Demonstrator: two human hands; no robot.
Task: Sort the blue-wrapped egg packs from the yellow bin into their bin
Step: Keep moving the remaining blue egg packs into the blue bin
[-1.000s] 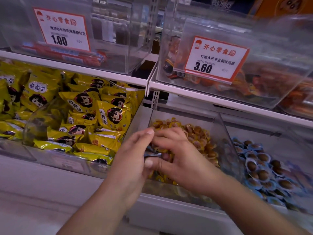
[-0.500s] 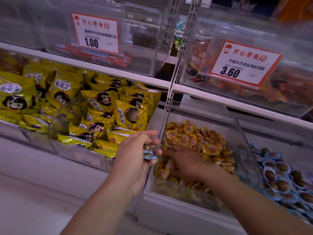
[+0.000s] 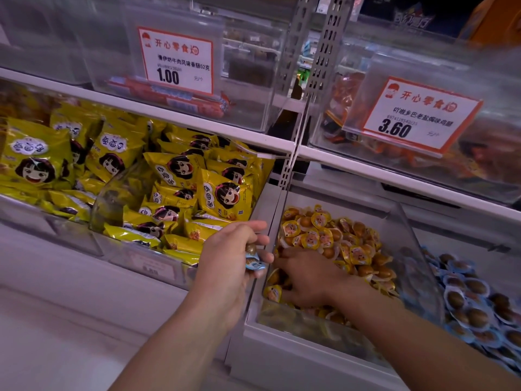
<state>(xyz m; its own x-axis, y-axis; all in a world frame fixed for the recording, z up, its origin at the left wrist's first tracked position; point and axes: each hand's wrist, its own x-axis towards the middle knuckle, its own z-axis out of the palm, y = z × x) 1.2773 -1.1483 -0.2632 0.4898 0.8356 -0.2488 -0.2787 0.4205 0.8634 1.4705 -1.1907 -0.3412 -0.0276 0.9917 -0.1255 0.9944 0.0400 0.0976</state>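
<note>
My left hand (image 3: 229, 259) holds blue-wrapped egg packs (image 3: 253, 261) just outside the left wall of the yellow bin (image 3: 406, 227), a clear bin filled with yellow-wrapped egg packs (image 3: 332, 238). My right hand (image 3: 306, 277) is down inside that bin, fingers spread among the yellow packs at its front left; whether it grasps a pack is hidden. To the right lies the bin of blue-wrapped egg packs (image 3: 476, 300).
A bin of yellow snack bags (image 3: 174, 187) fills the shelf on the left. Above hang clear bins with price tags 1.00 (image 3: 176, 60) and 3.60 (image 3: 414, 117). A perforated metal upright (image 3: 307, 80) divides the shelf sections.
My hands, together a second ago, have parted: the left now holds blue packs by the bin's left wall, and the right has dug into the yellow packs. The view has shifted left.
</note>
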